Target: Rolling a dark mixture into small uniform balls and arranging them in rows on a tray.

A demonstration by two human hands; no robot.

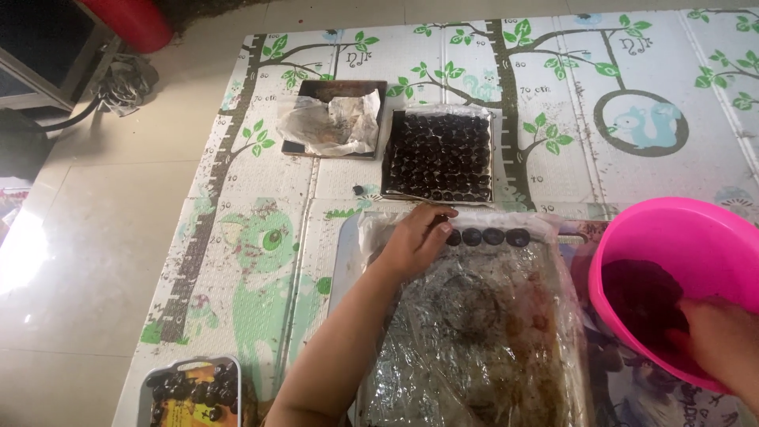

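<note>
A: Biggest thing first?

B: The play mat (261,261), printed with trees and animals, under both my hands and everything else.

A: Next?

B: The plastic-lined tray (474,340) directly below my left hand (411,243), wrinkled film smeared with dark residue. Then the pink bowl (680,237) around my right hand (723,340), tilted toward me, with a dark mixture (640,296) inside.

A: Right hand state?

B: It is down in the bowl, fingers in the dark mixture. Can't tell how far it is curled or whether it has anything; the fingertips are hidden.

A: Left hand?

B: Fingers bent, tips pressed down at the far edge of the lined tray, on the left end of a row of dark balls (486,236). The balls run off to the right of my fingertips, touching one another. It looks like I'm pinching the nearest one, but the grip itself is covered.

A: Beyond the left hand?

B: A full tray of dark balls (439,155) just past it, and left of that a tray with crumpled paper (332,122). One stray ball (358,190) lies between them.

A: Near my left elbow?

B: A small white tray of dark pieces (190,391).
</note>
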